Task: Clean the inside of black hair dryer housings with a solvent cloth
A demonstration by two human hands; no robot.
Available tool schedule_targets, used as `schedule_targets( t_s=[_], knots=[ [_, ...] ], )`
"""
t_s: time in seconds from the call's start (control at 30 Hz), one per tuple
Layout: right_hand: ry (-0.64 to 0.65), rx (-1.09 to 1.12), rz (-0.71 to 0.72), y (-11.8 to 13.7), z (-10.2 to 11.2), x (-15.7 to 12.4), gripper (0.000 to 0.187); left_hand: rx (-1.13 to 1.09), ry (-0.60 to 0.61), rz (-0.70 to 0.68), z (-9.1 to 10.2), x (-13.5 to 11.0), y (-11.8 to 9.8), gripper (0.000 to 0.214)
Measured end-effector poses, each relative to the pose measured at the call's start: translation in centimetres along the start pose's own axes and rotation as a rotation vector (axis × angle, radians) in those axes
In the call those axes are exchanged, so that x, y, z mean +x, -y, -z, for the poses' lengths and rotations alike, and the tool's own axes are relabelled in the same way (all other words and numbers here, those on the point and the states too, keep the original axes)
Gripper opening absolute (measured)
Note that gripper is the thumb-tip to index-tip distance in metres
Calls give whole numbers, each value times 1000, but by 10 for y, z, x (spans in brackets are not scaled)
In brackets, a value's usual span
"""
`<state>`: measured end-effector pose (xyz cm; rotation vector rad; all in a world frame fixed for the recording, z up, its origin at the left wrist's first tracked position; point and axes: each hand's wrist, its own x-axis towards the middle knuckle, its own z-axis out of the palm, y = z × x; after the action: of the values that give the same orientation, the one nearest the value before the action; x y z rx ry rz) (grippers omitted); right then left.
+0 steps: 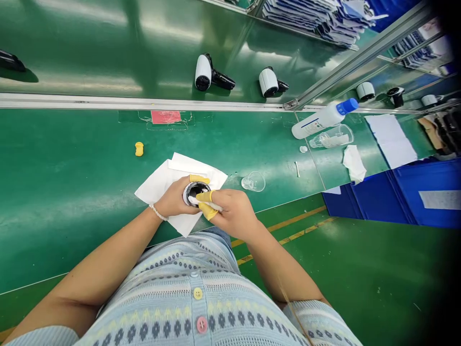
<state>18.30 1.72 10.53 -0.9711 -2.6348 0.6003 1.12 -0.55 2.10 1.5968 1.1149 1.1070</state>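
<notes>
My left hand (175,198), with a yellow finger cot on a fingertip, is closed around a round, dark-hollowed housing (186,194) with a pale rim. Its open end faces up, and I cannot tell the whole part. My right hand (234,209), wearing yellow finger cots on the thumb and a finger, pinches a cotton swab (216,206). The swab's white tip reaches into the mouth of the housing. Beneath both hands white paper sheets (153,185) lie on the green table. To the right of my right hand is a small clear cup (256,181).
A yellow sponge-like piece (139,149) lies at left. On the right are a white bottle with blue cap (320,120), a larger clear cup (334,137), a loose swab (297,169) and crumpled tissue (355,163). Hair dryers (203,72) lie beyond the metal rail (108,102).
</notes>
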Motion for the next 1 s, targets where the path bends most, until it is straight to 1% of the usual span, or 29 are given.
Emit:
schedule_targets(
  t_s=[0.13,0.27,0.33,0.47,0.57,0.67,0.8,0.93,1.0],
  knots=[
    [-139,-92,13,5,-1,4,23,6,-11,46,-1,1,0,60],
    [-160,-125,70,12,-2,4,22,-5,6,39,-1,0,1,60],
    [-180,-185,43,14,-4,4,20,8,0,36,-2,0,3,60],
    [-261,-338,-56,16,-10,6,14,53,-37,57,-3,-1,5,63],
    [-297,-358,-33,22,-13,7,14,52,-40,43,-4,-1,5,59],
    [-315,-360,4,26,-14,7,15,55,-59,25,-4,-1,5,54],
    [-319,-415,-103,24,-14,7,12,75,-70,23,-4,-1,5,61],
    [-287,-408,-91,22,-17,7,11,61,-62,57,-5,0,3,57],
    [-279,-418,-141,22,-18,6,11,60,-70,69,-5,1,2,59]
  ],
)
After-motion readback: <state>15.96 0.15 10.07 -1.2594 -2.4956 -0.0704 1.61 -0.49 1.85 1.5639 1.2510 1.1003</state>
